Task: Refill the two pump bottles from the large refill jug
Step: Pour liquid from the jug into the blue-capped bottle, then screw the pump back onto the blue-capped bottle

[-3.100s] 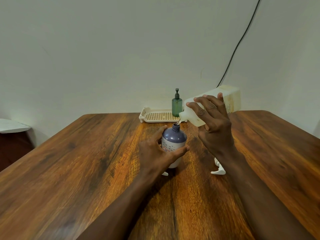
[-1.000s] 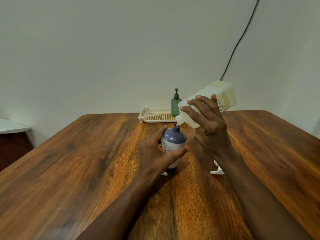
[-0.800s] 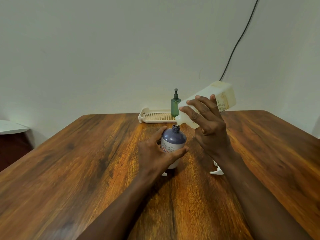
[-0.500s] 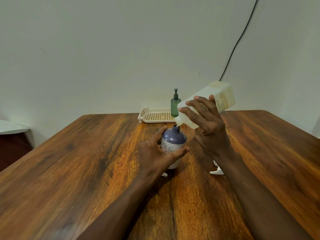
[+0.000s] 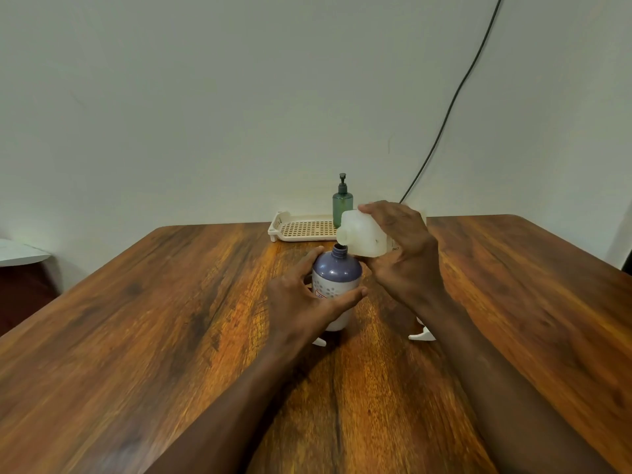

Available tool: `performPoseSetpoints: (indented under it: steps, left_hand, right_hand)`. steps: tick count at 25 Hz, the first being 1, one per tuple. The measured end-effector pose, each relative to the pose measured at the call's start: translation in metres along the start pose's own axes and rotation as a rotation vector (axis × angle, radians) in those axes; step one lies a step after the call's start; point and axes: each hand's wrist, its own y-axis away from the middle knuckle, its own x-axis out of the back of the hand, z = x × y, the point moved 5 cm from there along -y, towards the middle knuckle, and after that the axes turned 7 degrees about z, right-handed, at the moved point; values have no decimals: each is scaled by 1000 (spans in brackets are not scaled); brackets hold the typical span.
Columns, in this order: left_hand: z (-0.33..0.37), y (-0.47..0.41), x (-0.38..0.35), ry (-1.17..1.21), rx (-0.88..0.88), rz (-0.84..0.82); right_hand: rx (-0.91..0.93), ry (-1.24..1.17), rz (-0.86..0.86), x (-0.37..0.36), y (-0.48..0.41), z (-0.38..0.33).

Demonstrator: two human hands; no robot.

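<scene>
A purple-topped white pump bottle stands upright on the wooden table with its neck uncapped. My left hand grips its body from the left. My right hand holds the white refill jug just above and right of that neck, spout pointing left and toward me; most of the jug is hidden behind the hand. A green pump bottle with its pump on stands at the table's far edge. A white pump head lies on the table under my right forearm.
A cream perforated tray sits at the far edge beside the green bottle. A black cable runs down the wall behind. A small white piece shows at the purple bottle's base. A white surface juts in at far left.
My right hand has swung the jug's rear end down, so it no longer tilts steeply into the purple bottle's neck. My left hand keeps the same hold.
</scene>
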Motion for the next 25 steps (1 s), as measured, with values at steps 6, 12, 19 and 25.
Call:
performPoseSetpoints:
  steps: [6, 12, 19, 25]
  left_hand:
    - [6, -2, 11, 41, -4, 63]
    - [8, -2, 21, 57, -1, 90]
    - [6, -1, 39, 58, 40, 109]
    - [-1, -10, 79, -24, 27, 139]
  right_hand:
    - [-485, -165, -128, -6, 13, 39]
    - [-691, -322, -221, -23, 34, 66]
    - [-780, -412, -311, -29, 41, 70]
    - [-634, -195, -189, -17, 32, 52]
